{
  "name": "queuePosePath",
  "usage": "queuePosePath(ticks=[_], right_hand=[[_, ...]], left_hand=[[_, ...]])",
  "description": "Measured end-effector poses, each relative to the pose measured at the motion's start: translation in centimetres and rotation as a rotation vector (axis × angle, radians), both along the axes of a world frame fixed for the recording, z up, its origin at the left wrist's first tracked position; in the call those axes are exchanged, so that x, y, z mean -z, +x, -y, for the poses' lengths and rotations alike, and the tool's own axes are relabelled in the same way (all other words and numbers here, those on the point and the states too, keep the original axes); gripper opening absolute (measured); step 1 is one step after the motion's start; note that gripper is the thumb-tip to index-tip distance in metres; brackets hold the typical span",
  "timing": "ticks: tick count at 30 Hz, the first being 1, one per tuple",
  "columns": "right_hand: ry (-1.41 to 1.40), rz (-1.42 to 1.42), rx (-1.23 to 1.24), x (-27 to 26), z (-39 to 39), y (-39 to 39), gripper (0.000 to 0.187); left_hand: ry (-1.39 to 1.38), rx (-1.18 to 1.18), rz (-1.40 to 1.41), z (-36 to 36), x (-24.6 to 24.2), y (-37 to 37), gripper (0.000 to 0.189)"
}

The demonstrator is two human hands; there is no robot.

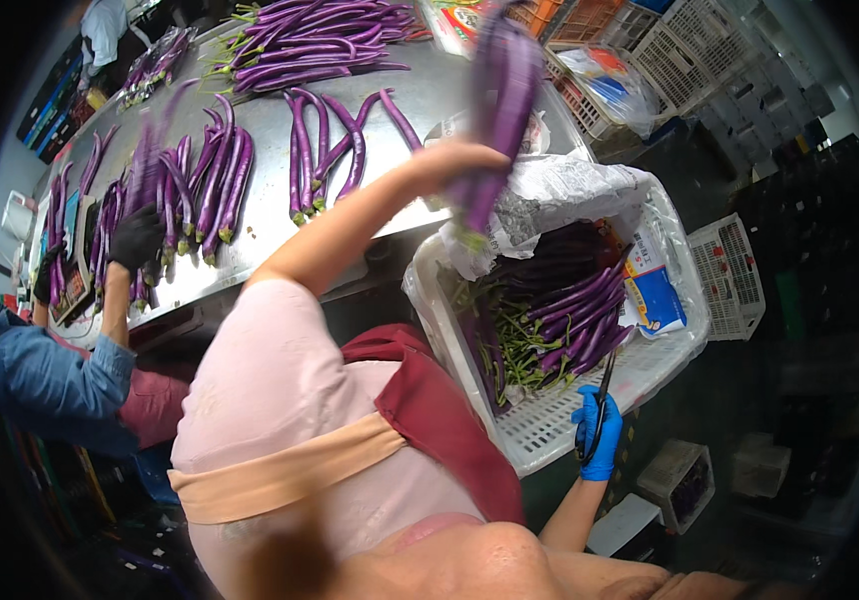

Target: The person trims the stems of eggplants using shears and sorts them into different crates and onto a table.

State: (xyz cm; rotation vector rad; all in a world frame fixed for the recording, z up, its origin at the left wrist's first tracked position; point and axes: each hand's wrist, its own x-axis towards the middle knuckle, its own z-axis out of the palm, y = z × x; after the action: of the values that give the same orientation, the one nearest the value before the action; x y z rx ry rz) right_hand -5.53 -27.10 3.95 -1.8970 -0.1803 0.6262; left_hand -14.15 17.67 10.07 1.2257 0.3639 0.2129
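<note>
My left hand, bare and blurred, holds several long purple eggplants, raised over the corner of the metal table and the basket rim; their stem ends point down. A blue glove covers my right hand, which grips black-handled scissors by the loops, blades pointing up, beside the basket's near wall. A white plastic basket between my hands contains more eggplants with green stems. Crumpled printed paper lies over its far side. On the table, a few loose eggplants lie near my left forearm.
A big eggplant pile covers the back of the metal table. At left, a co-worker in a blue shirt and black gloves handles eggplants beside a scale. Crates stand behind; another crate is right of the basket.
</note>
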Motion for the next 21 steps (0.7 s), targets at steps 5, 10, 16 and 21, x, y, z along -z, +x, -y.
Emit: queuePosePath(ticks=[5,10,16,21], right_hand=[[0.332,-0.303,0.368,2.7,0.6,-0.1,0.017],[0.478,-0.213,0.338,1.9,-0.2,-0.2,0.018],[0.626,0.022,0.473,2.9,1.3,-1.7,0.020],[0.705,0.087,0.507,4.5,0.7,-1.7,0.024]], left_hand=[[0.087,-0.405,-0.318,-11.1,2.1,-13.9,0.034],[0.309,-0.519,-0.531,-24.7,15.1,-30.9,0.041],[1.297,-0.786,-0.960,-28.7,16.5,-28.3,0.076],[1.092,-0.641,-0.381,-11.8,0.4,-7.9,0.054]])
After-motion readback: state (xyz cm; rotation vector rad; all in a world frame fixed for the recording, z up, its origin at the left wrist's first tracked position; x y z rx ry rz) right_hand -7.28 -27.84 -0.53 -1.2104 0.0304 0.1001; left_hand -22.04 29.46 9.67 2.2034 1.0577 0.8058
